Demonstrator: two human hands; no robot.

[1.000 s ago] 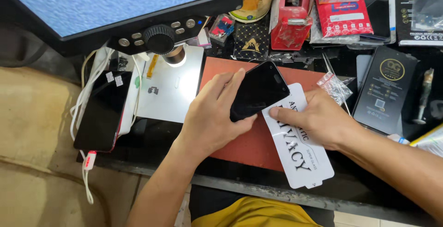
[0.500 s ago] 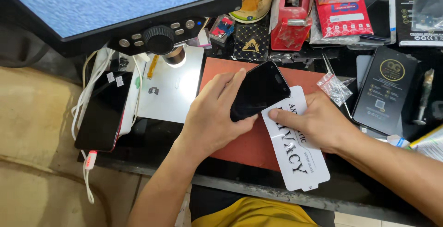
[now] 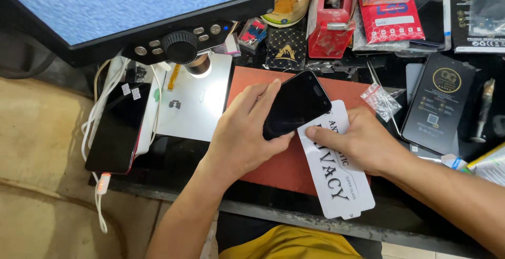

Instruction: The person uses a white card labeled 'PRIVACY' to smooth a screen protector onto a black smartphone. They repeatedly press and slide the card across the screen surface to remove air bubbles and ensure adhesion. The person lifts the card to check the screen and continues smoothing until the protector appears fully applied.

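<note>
My left hand (image 3: 243, 132) grips a black smartphone (image 3: 300, 103), tilted screen-up above a red work mat (image 3: 286, 167). Its fingers wrap the phone's left edge and the thumb lies under its lower end. My right hand (image 3: 357, 140) rests on a white printed screen-protector sleeve (image 3: 336, 177) lying on the mat, with the index fingertip pressing the sleeve next to the phone's lower edge. The sleeve's upper end slides under the phone.
A monitor (image 3: 131, 6) hangs at top left over a lit white microscope stage (image 3: 194, 106). Another dark phone (image 3: 117, 127) with white cables lies at left. Boxes, a red holder (image 3: 331, 25), a black package (image 3: 439, 103) and a small plastic bag (image 3: 381, 101) crowd the back and right.
Little differs. My right hand and the white sleeve have shifted slightly; the phone stays held in my left hand at the same tilt.
</note>
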